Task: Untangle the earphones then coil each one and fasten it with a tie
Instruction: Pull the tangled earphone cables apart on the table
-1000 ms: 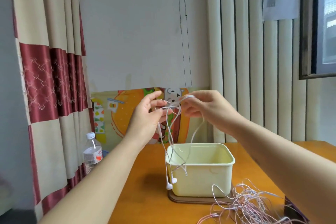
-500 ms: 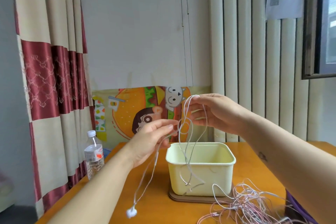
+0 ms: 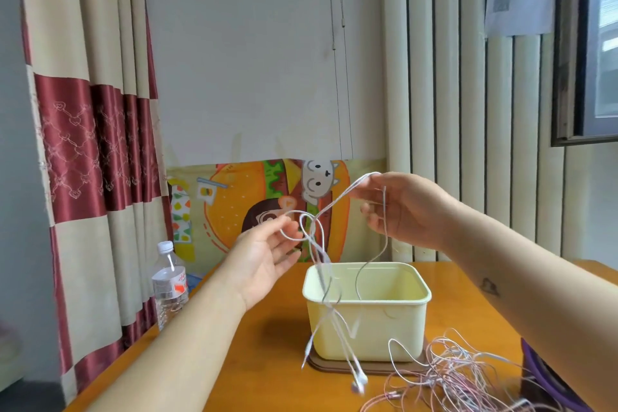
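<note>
Kept the grip of the right hand (image 3: 406, 211) curled on the white earphone cord (image 3: 337, 200) — draped over the topmost fingertip, high above the cream tub (image 3: 391, 331) — while easing the grip of the left hand (image 3: 264, 257) from a pinch to near-straight fingers merely touching the loop beside the knot (image 3: 308, 235). Let the earbuds (image 3: 358, 383) swing back from far out on the left to hang before the tub, just above the desk (image 3: 261, 365). Judged the knot slackened but not undone — coiling and tying yet to come, with the pink-and-white tangle (image 3: 468, 378) waiting on the desk.
</note>
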A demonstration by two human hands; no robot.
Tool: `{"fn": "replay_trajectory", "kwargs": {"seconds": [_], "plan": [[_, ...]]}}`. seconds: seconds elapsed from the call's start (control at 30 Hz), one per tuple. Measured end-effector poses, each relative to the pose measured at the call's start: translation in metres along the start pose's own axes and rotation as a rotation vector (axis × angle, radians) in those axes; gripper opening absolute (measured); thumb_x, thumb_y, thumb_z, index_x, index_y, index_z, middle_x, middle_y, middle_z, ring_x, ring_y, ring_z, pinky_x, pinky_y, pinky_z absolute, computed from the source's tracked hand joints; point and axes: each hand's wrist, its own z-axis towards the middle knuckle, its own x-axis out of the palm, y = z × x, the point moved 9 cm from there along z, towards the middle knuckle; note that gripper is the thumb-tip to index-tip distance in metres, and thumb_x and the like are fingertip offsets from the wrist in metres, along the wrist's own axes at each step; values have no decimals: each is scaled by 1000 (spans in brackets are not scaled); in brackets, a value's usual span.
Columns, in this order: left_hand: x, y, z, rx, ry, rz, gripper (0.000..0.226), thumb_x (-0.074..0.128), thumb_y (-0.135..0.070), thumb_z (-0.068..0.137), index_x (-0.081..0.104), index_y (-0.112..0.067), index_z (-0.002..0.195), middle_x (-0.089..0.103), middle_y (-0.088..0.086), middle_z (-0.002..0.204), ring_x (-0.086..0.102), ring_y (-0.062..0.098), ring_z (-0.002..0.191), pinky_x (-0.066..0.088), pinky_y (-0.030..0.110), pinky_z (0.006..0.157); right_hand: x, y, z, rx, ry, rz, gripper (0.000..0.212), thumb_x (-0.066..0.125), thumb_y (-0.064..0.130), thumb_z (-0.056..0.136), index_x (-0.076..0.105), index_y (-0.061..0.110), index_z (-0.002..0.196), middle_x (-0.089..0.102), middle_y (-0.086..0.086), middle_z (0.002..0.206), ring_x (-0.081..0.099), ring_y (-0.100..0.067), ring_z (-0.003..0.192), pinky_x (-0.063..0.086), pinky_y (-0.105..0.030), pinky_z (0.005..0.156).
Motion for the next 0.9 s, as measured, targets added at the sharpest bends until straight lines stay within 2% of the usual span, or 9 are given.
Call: {"fn": "replay_trajectory", "kwargs": {"seconds": [0.13, 0.27, 0.37, 0.43, 0.53, 0.57, 0.67, 0.8, 0.9], "plan": [[-24, 5, 7, -6, -106, -389, 23, 43, -14, 95, 44, -15, 72, 34, -7, 43, 38, 7, 38, 52, 25, 61, -20, -2, 2, -73, -141, 465, 29, 32, 14, 100, 51, 8, 78, 72, -12, 82, 67, -18, 53, 54, -22, 52], [-48, 9, 9, -7, -130, -508, 23, 44, -17, 95, 46, -14, 72, 28, -9, 40, 22, 5, 30, 34, 15, 42, -43, 8, 2, -230, -262, 582, 29, 31, 8, 98, 48, 9, 75, 70, -18, 88, 71, -29, 74, 57, -34, 71], [-65, 9, 7, 12, -153, -488, 22, 44, -20, 97, 47, -14, 76, 55, -5, 57, 21, 6, 29, 32, 13, 40, -69, 23, -3, -413, -437, 314, 28, 34, 6, 98, 54, 9, 79, 64, -14, 93, 62, -28, 96, 51, -40, 89], [-74, 12, 6, 19, -171, -458, 21, 42, -21, 99, 47, -12, 81, 70, 5, 92, 22, 6, 29, 32, 12, 40, -77, 28, -7, -499, -506, 0, 28, 32, 10, 100, 58, 10, 90, 62, -8, 98, 58, -22, 104, 46, -40, 96], [-85, 20, 7, 7, -236, -458, 23, 42, -18, 99, 50, -12, 120, 52, 15, 126, 27, 4, 40, 32, 12, 40, -74, 34, -14, -610, -593, -611, 29, 34, 18, 102, 61, 12, 111, 62, -1, 113, 53, -10, 109, 43, -29, 99], [-88, 22, 6, -3, -260, -439, 29, 43, -18, 99, 47, -12, 127, 49, 15, 122, 30, 4, 46, 32, 12, 39, -70, 36, -15, -642, -612, -768, 30, 35, 17, 102, 61, 11, 116, 61, -1, 117, 51, -7, 110, 38, -22, 97], [-91, 27, 6, -16, -286, -256, 11, 46, -20, 99, 52, -12, 103, 44, 7, 97, 37, 7, 61, 34, 13, 36, -61, 36, -16, -689, -605, -933, 31, 37, 15, 101, 61, 9, 119, 59, -3, 122, 50, -9, 112, 32, -13, 91], [-92, 40, 7, -87, -285, -10, 10, 47, -19, 99, 56, -16, 102, 48, 2, 107, 50, 14, 77, 41, 16, 40, -48, 41, -15, -735, -557, -969, 29, 38, 13, 101, 65, 8, 110, 62, -4, 115, 50, -15, 121, 36, -17, 98], [-91, 49, 6, -140, -282, 119, 10, 47, -19, 99, 57, -17, 100, 49, -1, 108, 51, 17, 82, 42, 21, 49, -36, 46, -15, -749, -476, -914, 29, 38, 13, 101, 66, 9, 105, 61, 4, 106, 46, 3, 115, 28, 1, 89]]}}
